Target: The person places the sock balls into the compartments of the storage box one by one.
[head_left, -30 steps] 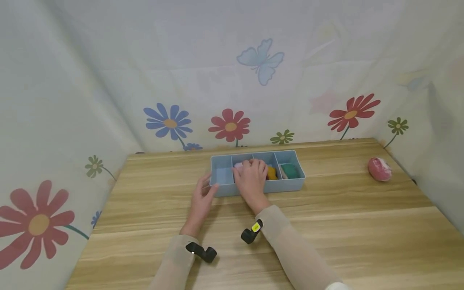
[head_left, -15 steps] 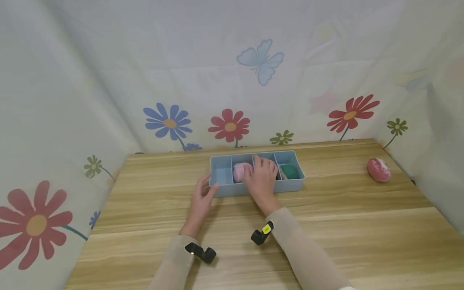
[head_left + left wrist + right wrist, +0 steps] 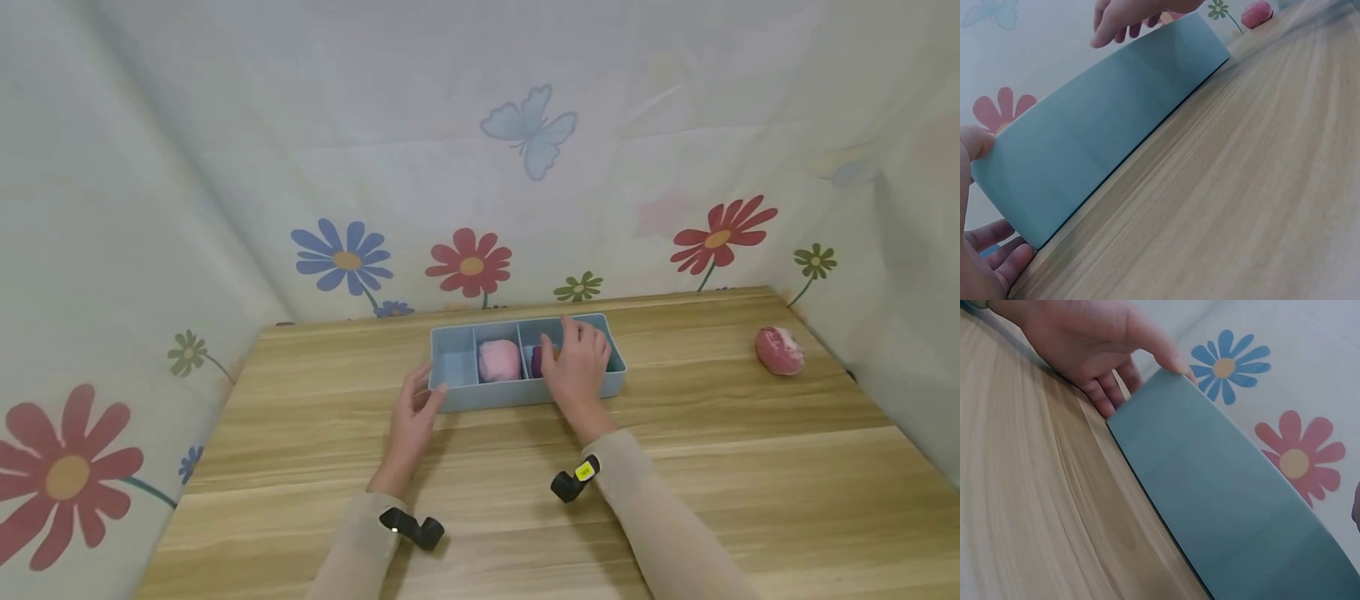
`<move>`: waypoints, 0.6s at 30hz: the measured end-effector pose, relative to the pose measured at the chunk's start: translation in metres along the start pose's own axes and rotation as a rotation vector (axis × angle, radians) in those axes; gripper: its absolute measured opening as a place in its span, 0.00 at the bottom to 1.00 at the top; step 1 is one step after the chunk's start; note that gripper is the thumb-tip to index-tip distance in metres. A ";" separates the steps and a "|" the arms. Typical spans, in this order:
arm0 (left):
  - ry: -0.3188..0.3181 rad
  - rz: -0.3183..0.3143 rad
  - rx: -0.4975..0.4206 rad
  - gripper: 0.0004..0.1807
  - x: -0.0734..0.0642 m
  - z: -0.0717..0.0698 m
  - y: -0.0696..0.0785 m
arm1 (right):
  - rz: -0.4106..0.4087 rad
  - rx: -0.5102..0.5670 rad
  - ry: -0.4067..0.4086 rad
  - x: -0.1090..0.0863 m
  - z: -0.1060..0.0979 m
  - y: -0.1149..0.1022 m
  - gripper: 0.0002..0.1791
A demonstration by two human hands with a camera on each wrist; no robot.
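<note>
A long blue-grey divided box (image 3: 495, 397) lies near the back of the table. My left hand (image 3: 408, 423) grips its left end, thumb on the near rim and fingers round the end wall; the left wrist view shows this thumb (image 3: 977, 142) too. Over the right part of the box hovers my right hand (image 3: 579, 373), fingers loosely bent, with nothing visible in its grasp. A pale pink soft bundle (image 3: 499, 361) fills the second compartment from the left. Beside it, a purple bundle (image 3: 536, 362) shows partly past the right thumb. The far right compartment is mostly hidden by that hand.
A rounded dark-pink and white bundle (image 3: 780, 350) lies on the wooden table (image 3: 495, 517), well right of the box. A white curtain (image 3: 375, 150) printed with flowers and a butterfly stands along the back and sides.
My right hand has moved rightward along the box, from the second compartment to the right-hand ones, uncovering the pink bundle and covering the green one. The left hand keeps its place.
</note>
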State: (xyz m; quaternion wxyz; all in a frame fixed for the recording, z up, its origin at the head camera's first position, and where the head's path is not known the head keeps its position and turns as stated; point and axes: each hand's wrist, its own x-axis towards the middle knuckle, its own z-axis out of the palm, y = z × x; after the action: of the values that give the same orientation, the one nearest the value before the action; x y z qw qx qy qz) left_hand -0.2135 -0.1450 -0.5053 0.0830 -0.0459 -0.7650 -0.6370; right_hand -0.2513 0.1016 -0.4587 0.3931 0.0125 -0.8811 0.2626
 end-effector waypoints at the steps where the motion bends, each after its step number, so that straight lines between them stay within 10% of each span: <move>1: -0.003 -0.006 0.000 0.28 0.000 0.000 0.000 | 0.005 0.003 0.006 0.001 -0.002 0.003 0.22; 18: -0.008 -0.029 0.006 0.28 -0.004 0.002 -0.001 | 0.135 -0.035 0.002 0.011 -0.043 0.067 0.24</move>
State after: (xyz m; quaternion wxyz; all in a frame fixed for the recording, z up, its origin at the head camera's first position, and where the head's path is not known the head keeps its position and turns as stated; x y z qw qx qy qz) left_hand -0.2095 -0.1435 -0.5076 0.0709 -0.0373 -0.7677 -0.6358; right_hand -0.2449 0.1816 -0.4577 0.3758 -0.0540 -0.8839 0.2732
